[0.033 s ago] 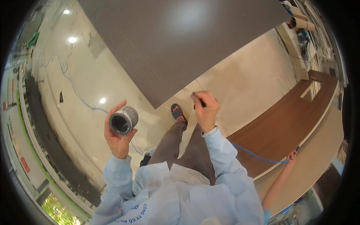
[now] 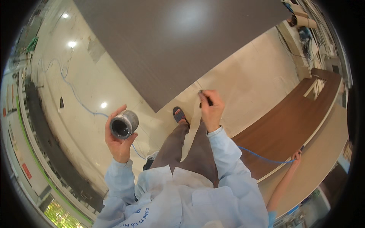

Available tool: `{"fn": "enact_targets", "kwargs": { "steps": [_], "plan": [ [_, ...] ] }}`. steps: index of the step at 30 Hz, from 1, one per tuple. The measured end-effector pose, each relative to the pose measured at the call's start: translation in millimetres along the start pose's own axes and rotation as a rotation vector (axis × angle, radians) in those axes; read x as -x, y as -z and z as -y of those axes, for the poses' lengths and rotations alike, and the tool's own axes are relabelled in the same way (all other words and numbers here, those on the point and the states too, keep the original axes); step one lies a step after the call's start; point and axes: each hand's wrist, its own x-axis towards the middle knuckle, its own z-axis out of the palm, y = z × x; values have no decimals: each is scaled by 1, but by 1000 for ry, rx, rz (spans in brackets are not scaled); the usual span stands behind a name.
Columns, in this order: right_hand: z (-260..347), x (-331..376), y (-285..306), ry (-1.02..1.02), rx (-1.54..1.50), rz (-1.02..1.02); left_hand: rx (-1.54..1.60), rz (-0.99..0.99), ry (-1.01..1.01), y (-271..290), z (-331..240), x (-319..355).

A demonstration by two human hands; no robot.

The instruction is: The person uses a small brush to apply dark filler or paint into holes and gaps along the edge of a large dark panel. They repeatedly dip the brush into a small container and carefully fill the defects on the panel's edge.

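My left hand (image 2: 117, 146) grips a grey, smeared round tin (image 2: 130, 121) by its side. The mouth of the tin faces up toward me, and its inside looks dark. Closed in a pinch, my right hand (image 2: 213, 110) has something small and dark between its fingers, mostly hidden by them. That hand is over the floor, just right of the near corner of a big dark brown panel (image 2: 167, 57). Neither hand touches the panel.
A reddish-brown board (image 2: 281, 121) with a cutout lies at the right. Another person's hand (image 2: 296, 155) is at its edge beside a blue hose (image 2: 258, 155). More blue hose (image 2: 78, 97) winds over the pale floor (image 2: 243, 81) at left. Cardboard tubes (image 2: 304, 21) lie far right.
My right hand has shifted slightly to the right, still pinched. The panel and floor sit a little further left in view. My left hand keeps its hold on the tin.
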Motion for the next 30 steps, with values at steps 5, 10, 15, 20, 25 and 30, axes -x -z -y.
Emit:
{"fn": "enact_targets", "kwargs": {
  "steps": [5,10,15,20,25,30],
  "plan": [
    [-3,-25,19,31,-40,-113,-18,-10,42,3,-3,-3],
    [-8,-49,24,42,51,-150,-66,4,9,-5,-7,-14],
    [-19,-93,45,-70,-126,-371,-50,5,23,-14,-12,-16],
    [-22,-96,47,160,-1,-184,-25,11,35,-13,-18,-15],
    [-22,-145,73,-28,-185,-510,-49,-21,23,-16,-21,-15],
    [6,-227,122,202,-177,-633,-96,-38,-19,-24,-30,-16]
  ]
}}
